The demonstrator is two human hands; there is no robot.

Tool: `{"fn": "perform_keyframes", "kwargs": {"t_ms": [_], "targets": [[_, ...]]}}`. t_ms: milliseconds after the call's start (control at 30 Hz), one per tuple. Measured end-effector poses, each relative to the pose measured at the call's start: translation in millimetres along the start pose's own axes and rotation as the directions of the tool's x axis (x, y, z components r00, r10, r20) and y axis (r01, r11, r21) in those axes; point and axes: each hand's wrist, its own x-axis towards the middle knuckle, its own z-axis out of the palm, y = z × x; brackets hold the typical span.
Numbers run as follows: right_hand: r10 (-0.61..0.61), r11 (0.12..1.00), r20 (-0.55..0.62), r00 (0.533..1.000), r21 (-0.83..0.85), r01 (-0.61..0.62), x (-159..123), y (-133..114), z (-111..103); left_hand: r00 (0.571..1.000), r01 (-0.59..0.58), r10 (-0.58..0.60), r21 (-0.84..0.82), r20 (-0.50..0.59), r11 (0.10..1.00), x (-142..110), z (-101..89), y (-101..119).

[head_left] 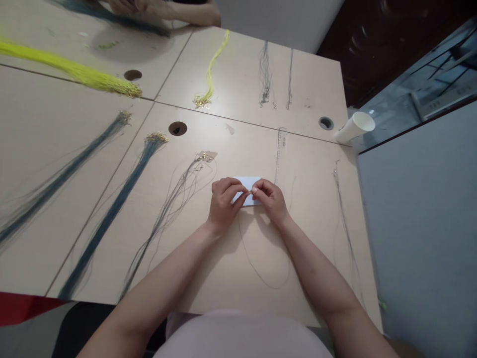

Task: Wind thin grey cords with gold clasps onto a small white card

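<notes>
hands (249,195) pinch a thin line (261,280) above the pale wooden table (316,223), beside a grey wall (276,15).

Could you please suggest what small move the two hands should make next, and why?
I would probably steady the left hand and ease the right hand slightly aside: their pinched fingertips crowd together over the white card, hiding whatever is between them, while the thin line lies slack in a loop on the table.

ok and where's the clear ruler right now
In the head view, the clear ruler lies on the table, just beyond the person's right hand and beside the white card.
</notes>
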Motion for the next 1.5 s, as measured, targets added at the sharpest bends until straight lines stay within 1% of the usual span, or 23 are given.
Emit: {"fn": "perform_keyframes", "kwargs": {"t_ms": [400, 633, 867, 1033, 1233, 1500], "targets": [[0.006, 1.000, 0.003, 1.000, 0.026, -0.006, -0.3, -2.0, -0.3, 1.000, -0.015, 0.015, 0.022, 0.016, 1.000, -0.2, -0.7, 1.1], [0.009, 1.000, -0.003, 1.000, -0.001, -0.009, -0.6, -2.3, 0.2, 1.000, -0.005, 0.005, 0.027, 0.011, 1.000, 0.5, -0.3, 1.9], [-0.002, 0.999, -0.012, 1.000, 0.038, 0.003, -0.4, 0.0, 0.0, 1.000, 0.004, -0.004, 0.018, 0.003, 1.000, -0.1, 0.3, 0.4], [-0.001, 1.000, -0.006, 1.000, 0.017, 0.001, -0.8, -0.6, -0.5, 1.000, -0.001, 0.001, 0.013, 0.000, 1.000, -0.6, 0.0, 0.0], [0.009, 1.000, -0.001, 1.000, -0.003, -0.009, -0.7, -1.9, -0.5, 0.999, 0.024, -0.025, 0.028, 0.026, 0.999, 0.4, -1.4, 2.0], [-0.004, 1.000, 0.011, 1.000, 0.010, 0.004, -0.7, -1.6, -0.5, 1.000, 0.000, -0.001, 0.027, 0.030, 1.000, 0.2, -1.1, 1.3]]}}
